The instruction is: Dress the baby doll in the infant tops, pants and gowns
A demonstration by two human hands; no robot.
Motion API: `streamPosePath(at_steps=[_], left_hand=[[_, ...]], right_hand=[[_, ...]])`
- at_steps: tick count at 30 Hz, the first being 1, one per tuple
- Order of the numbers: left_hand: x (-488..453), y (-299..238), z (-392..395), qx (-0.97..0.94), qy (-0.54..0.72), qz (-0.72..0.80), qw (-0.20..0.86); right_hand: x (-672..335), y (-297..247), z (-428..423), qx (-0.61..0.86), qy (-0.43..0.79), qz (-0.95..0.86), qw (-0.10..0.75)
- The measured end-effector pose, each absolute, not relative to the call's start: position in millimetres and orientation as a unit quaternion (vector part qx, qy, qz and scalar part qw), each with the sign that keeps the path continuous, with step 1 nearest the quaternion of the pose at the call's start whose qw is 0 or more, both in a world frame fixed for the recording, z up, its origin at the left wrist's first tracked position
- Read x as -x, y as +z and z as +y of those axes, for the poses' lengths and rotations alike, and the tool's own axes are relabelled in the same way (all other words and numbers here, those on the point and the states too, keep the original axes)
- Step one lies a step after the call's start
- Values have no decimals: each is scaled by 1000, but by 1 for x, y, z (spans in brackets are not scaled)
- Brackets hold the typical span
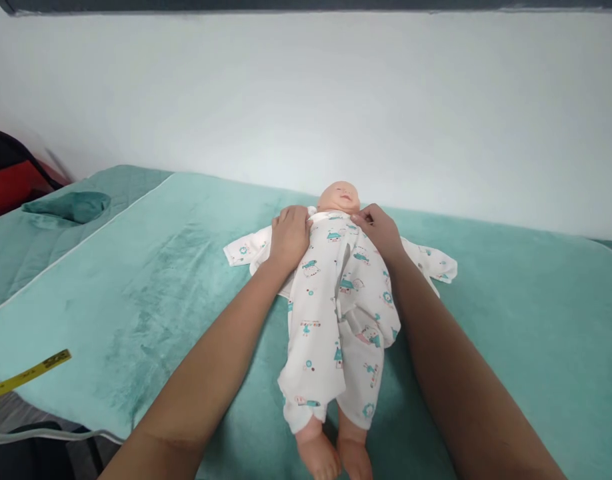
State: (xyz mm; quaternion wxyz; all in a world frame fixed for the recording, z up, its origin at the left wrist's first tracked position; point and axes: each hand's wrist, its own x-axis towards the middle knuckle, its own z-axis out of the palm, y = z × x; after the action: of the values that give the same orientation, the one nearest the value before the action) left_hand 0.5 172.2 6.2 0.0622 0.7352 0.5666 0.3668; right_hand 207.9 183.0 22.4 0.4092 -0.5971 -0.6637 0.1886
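Note:
A baby doll [339, 197] lies on its back, head toward the wall and bare feet [320, 457] toward me. It has white printed trousers [363, 373] on its legs. A white baby shirt [331, 260] with green and pink prints covers its front, the sleeves spread out to both sides. At the doll's shoulder on the left, my left hand [291, 233] is closed on the shirt near the neckline, its fingertips partly hidden. My right hand [381, 230] pinches the shirt's collar on the other side, just below the doll's chin.
A green plush cover [161, 293] is spread under the doll. On the left lie a folded green cloth piece [69, 207] and a red and black bag [16, 177]. A yellow strip [29, 375] sticks in at the lower left. The white wall [306, 100] stands right behind.

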Motion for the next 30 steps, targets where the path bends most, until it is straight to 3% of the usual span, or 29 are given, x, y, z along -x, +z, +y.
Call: streamPosePath(at_steps=[6, 9, 15, 22, 30], left_hand=[[7, 10, 180, -689, 384, 591, 170], [4, 9, 184, -658, 402, 611, 180], [1, 3, 183, -686, 391, 601, 126], [15, -5, 154, -758, 407, 509, -9], [24, -8, 125, -775, 349, 527, 3]], right_hand=[[-214, 26, 171, 566, 268, -678, 384], [-216, 28, 175, 590, 238, -684, 357], [-211, 25, 187, 647, 165, -641, 377], [-217, 7, 155, 556, 164, -625, 523], [-222, 10, 103, 647, 212, -565, 466]])
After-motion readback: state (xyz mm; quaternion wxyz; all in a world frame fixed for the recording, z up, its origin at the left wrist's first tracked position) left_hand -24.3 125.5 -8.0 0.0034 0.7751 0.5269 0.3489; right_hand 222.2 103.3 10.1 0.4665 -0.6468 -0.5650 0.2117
